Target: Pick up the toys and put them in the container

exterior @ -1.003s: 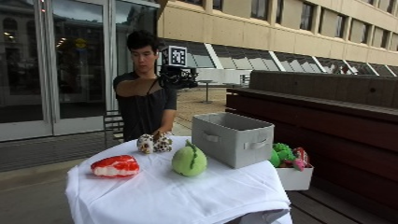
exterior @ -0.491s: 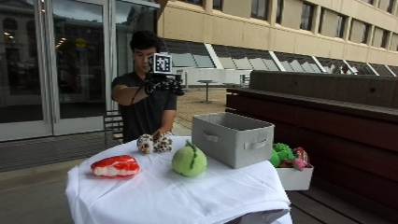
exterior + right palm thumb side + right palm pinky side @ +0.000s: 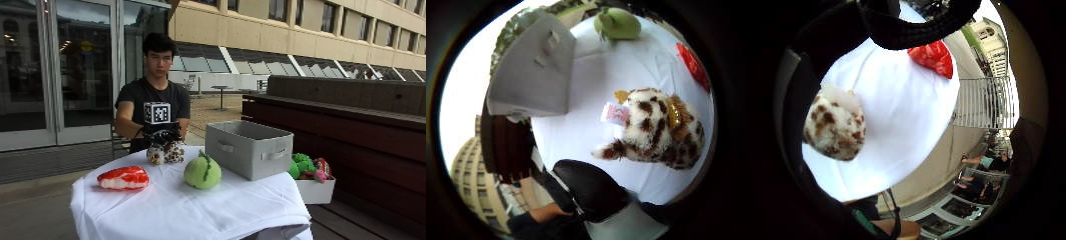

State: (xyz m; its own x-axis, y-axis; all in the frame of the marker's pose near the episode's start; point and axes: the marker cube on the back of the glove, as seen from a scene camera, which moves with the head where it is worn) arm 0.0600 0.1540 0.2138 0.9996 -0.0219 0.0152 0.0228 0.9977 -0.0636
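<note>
On the round table with a white cloth lie three plush toys. The brown-spotted white one is at the far edge, the red-and-white one at the left, and the green one in the middle. An open grey fabric container stands at the right. My gloved right hand hovers just over the spotted toy, fingers spread and not closed round it. The spotted toy is close to the palm. The palm views also show the red toy, the green toy and the container.
A small white box with more plush toys sits on the dark wooden bench right of the table. The person stands behind the table's far edge. Glass doors are behind them.
My gloved hand has come down from chest height to just above the spotted toy. The toys and the container have not moved.
</note>
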